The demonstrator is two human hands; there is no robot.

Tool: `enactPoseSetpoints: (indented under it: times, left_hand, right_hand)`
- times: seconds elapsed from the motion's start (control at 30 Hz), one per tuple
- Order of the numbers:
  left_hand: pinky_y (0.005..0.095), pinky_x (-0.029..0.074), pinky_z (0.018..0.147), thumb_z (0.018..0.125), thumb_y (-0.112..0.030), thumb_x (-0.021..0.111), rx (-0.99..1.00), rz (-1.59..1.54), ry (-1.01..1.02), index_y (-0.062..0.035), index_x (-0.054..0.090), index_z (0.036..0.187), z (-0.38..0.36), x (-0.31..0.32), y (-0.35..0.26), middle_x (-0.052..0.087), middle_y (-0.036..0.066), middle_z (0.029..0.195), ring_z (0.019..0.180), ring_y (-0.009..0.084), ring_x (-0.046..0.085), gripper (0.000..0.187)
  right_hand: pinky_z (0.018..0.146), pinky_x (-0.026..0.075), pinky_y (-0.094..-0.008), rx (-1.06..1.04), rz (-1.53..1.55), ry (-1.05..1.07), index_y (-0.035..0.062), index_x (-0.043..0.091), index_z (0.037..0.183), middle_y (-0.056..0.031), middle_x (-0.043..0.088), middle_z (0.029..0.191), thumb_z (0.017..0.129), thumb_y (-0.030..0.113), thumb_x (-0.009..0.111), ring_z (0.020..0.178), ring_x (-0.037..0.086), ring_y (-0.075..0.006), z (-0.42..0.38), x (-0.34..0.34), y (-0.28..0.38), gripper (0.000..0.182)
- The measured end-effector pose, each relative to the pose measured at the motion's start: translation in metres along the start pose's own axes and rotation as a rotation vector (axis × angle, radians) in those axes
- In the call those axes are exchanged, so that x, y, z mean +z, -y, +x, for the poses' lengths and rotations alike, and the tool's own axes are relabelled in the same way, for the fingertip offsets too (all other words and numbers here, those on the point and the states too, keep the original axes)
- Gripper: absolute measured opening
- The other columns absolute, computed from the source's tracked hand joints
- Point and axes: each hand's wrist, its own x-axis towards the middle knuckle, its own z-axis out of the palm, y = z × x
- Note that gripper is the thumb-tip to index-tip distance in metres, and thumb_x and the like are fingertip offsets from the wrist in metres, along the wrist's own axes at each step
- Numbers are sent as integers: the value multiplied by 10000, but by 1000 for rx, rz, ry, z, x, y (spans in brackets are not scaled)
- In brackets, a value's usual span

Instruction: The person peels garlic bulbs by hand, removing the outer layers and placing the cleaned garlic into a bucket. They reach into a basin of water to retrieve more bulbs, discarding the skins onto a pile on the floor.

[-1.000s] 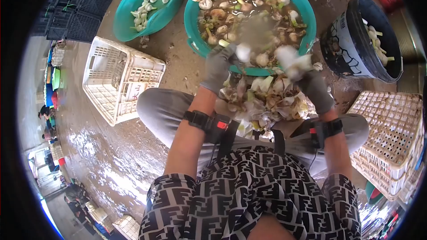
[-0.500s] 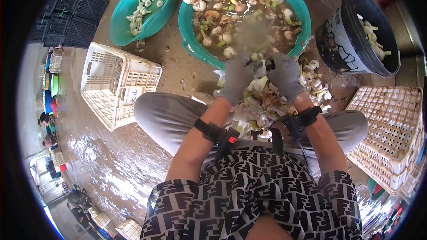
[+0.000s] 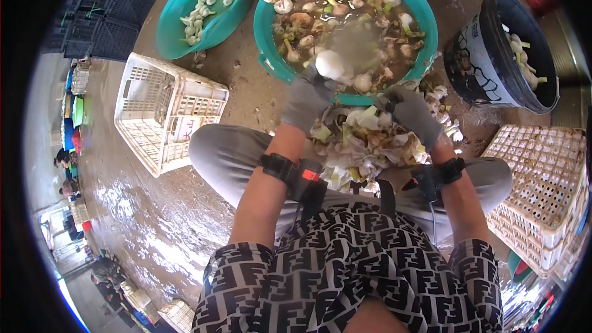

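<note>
1. The left hand (image 3: pixel 307 97) pinches a white bulb (image 3: pixel 330 65) over the near edge of the tub (image 3: pixel 262 36).
2. The right hand (image 3: pixel 413 112) curls by the peels (image 3: pixel 364 148); whether it pinches anything, I cannot tell.
3. The tub holds more bulbs in murky water (image 3: pixel 354 40).
4. Far left, a basin (image 3: pixel 232 23); right, a bucket (image 3: pixel 484 65).

The left hand (image 3: pixel 307 98) and right hand (image 3: pixel 413 113) have parted, bringing a white bulb (image 3: pixel 330 65) into view

The wet brown floor (image 3: pixel 154 209) gleams with bright white reflections.
</note>
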Motion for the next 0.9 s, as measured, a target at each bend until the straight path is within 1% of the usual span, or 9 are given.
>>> enactPoseSetpoints:
  times: [0.03,0.1,0.17,0.47,0.53,0.63,0.73,0.87,0.9]
  left_hand:
    - [272,452,616,926,-185,394,75,266,17,-8,498,1133,-5,6,8,561,114,1070,851,196,543,291]
    - [273,473,606,925,-155,376,-253,-438,45,-21,496,1150,-6,5,14,572,106,1051,825,197,563,288]
    - [265,480,619,921,-164,396,-194,-132,-45,-22,491,1155,-6,11,31,572,100,1052,825,183,569,289]
    - [231,464,551,898,-223,498,-88,83,-241,-24,559,975,-3,1,27,595,49,815,668,123,565,222]
    - [236,451,519,903,-225,491,-48,130,-347,-21,565,905,3,-6,18,584,37,734,591,121,545,216]
    - [232,425,473,906,-209,487,-18,278,-363,-36,557,824,8,-9,-4,554,30,657,526,119,506,204]
    - [252,446,504,890,-189,523,-118,398,-273,0,566,878,14,-6,-12,571,45,696,572,122,523,194]
    - [269,497,643,850,-171,586,-164,754,168,21,555,1051,6,34,-22,597,64,865,727,138,585,280]
    - [269,502,652,850,-167,584,-22,968,235,20,550,1069,27,6,-13,594,67,892,742,143,591,290]
  right_hand:
    - [555,463,-284,64,340,38,28,616,971,-101,646,781,789,119,528,659,612,-171,0,3,14,221]
    - [503,437,-254,71,573,60,19,614,961,-68,617,738,808,145,540,595,578,-128,8,14,17,211]
    - [447,405,-240,106,734,109,2,608,931,-23,566,676,844,211,553,498,514,-99,7,20,39,233]
    - [594,437,-187,-230,999,101,-34,577,921,-5,577,767,834,124,546,698,543,-54,-13,-3,67,184]
    - [714,460,-247,-369,702,236,-6,521,1077,-74,610,902,787,145,611,818,592,-160,0,4,36,339]
    - [805,464,-335,-220,-601,264,98,394,1273,-131,568,1090,744,142,691,1013,563,-232,-2,17,36,609]
    - [855,457,-336,-274,-80,-60,80,320,1325,-149,528,1161,722,143,720,1092,526,-234,7,29,17,727]
    - [832,473,-363,-47,723,188,32,357,1277,-164,508,1176,782,102,659,1073,533,-262,14,16,19,583]
    - [712,515,-290,-502,544,-16,23,434,1194,-135,574,1074,818,185,635,909,607,-209,28,29,-21,457]
